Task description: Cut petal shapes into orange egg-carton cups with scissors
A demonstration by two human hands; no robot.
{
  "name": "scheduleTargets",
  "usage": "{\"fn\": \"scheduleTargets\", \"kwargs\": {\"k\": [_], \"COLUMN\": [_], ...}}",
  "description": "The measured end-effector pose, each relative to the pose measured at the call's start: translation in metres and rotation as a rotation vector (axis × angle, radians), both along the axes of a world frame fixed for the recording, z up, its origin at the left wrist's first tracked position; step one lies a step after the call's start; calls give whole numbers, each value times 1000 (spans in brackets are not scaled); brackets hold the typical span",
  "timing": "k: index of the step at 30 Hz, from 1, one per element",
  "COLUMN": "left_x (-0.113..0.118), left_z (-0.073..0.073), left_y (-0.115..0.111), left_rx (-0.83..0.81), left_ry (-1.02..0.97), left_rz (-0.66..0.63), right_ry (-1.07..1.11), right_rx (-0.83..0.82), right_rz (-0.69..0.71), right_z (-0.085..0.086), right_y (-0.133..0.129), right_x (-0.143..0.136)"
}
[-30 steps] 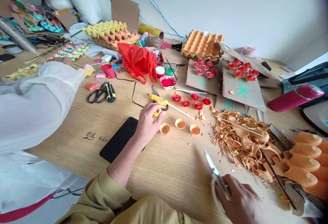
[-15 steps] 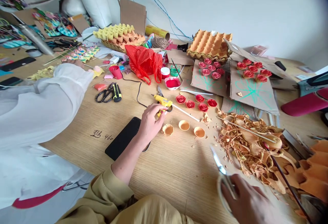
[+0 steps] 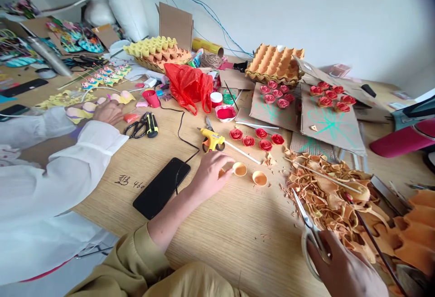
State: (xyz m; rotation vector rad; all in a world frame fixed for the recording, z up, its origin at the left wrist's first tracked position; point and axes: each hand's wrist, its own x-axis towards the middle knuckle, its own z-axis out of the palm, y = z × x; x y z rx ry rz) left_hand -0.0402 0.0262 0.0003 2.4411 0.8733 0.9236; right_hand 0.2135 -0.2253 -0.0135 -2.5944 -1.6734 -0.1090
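Note:
My left hand (image 3: pixel 211 174) reaches over the table, thumb and fingertips curved apart at the rim of an orange paper cup (image 3: pixel 239 169). Whether the fingertips grip that cup is unclear. Part of another cup (image 3: pixel 221 172) shows between the fingers. A third cup (image 3: pixel 259 178) sits to the right. My right hand (image 3: pixel 343 261) is wrapped round the handles of the scissors (image 3: pixel 307 217), whose blades point up and away beside the scraps. Beyond my left hand lie a yellow glue gun (image 3: pixel 212 139) and several red paper roses (image 3: pixel 265 145).
Orange scraps (image 3: pixel 326 188) are heaped at the right. A black phone (image 3: pixel 161 188) lies left of my forearm. Another person's hand (image 3: pixel 108 112) works at the left near black scissors (image 3: pixel 136 127). Red paint (image 3: pixel 225 113) and cardboard with roses (image 3: pixel 331 120) stand farther back.
My left hand has moved from near the glue gun to the cups. The scissors in my right hand have shifted right, towards the scraps. The other person's hand now shows more fully.

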Motion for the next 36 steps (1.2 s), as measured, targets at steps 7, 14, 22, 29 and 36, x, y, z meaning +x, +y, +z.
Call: {"fn": "scheduleTargets", "kwargs": {"k": [7,14,22,29,36], "left_x": [29,42,48,51,79], "left_z": [12,6,5,21,19], "left_y": [-7,-1,2,-10,-16], "left_rx": [88,76,27,-61,-29], "left_ry": [384,609,687,710,635], "left_rz": [-125,-124,-134,-162,-237], "right_ry": [1,20,105,119,141], "right_rx": [72,131,154,189,148], "right_rz": [42,77,111,125,126], "right_z": [7,-5,-15,-19,-19], "right_y": [47,49,44,44,43], "right_x": [-11,-5,0,0,-1]}}
